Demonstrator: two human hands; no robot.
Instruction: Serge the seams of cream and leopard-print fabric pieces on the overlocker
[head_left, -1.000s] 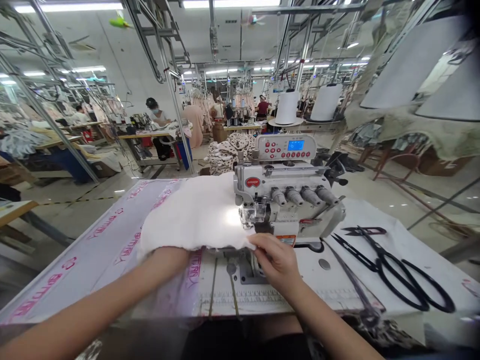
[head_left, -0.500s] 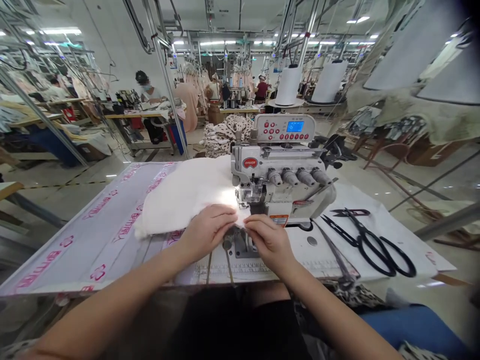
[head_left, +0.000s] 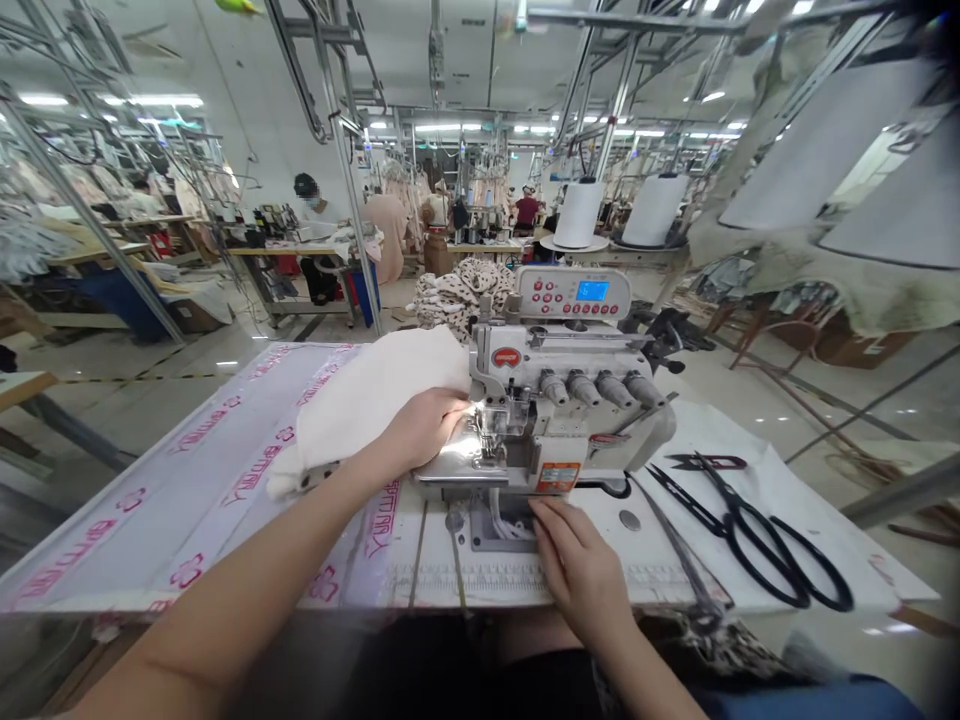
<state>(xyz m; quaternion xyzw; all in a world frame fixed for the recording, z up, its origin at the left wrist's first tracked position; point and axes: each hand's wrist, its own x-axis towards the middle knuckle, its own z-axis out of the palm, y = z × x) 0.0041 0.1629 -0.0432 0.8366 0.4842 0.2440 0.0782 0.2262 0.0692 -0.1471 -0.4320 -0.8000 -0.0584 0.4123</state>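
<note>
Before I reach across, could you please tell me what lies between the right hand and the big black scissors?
A round grey disc and a long grey strip lie there, in the head view.

The fabric [head_left: 382, 385] under the left hand [head_left: 431, 425] is white and matt, kinda soft and fuzzy looking. Sewing machine [head_left: 570, 380] has a smooth pale casing with a bit of sheen, and the bare metal plate [head_left: 454, 455] by the needle area is properly shiny, throwing the lamp light right back. Tabletop on the left has a glossy, slightly wrinkled plastic-looking sheet [head_left: 217, 450] with pink print. The big scissors [head_left: 750, 540] have smooth black handles. Thread cones [head_left: 580, 213] look matt white, and the spotted cloth [head_left: 469, 290] behind is all soft crumples. Floor [head_left: 262, 400] is smooth and glossy, reflecting lights.
</note>
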